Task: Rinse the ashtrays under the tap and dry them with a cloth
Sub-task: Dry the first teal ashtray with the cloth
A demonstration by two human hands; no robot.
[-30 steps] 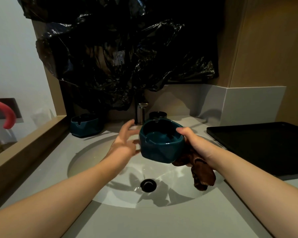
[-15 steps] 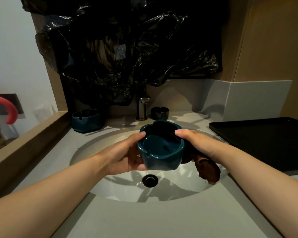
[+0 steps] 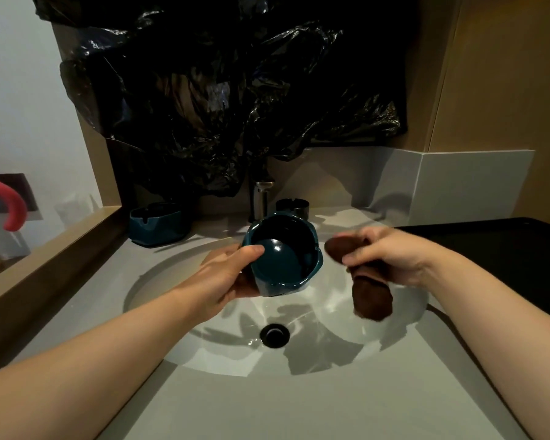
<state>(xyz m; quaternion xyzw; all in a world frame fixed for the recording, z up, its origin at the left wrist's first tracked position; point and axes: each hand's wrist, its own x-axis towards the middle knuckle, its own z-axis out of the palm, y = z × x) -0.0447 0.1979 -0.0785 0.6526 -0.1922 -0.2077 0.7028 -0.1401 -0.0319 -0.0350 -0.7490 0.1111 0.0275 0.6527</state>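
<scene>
Left hand (image 3: 226, 274) grips my teal ashtray (image 3: 283, 258) tilted over the sink (image 3: 159, 281), so right hand (image 3: 391, 255), clutching the brown cloth (image 3: 370, 293), can dry it.

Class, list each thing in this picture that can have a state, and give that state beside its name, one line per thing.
teal ashtray: held tilted over the basin by the left hand
brown cloth: gripped by the right hand, hanging down
second teal ashtray: upright on the counter
black ashtray: upright beside the tap
tap: no water visibly running
sink: wet, drain unplugged
</scene>
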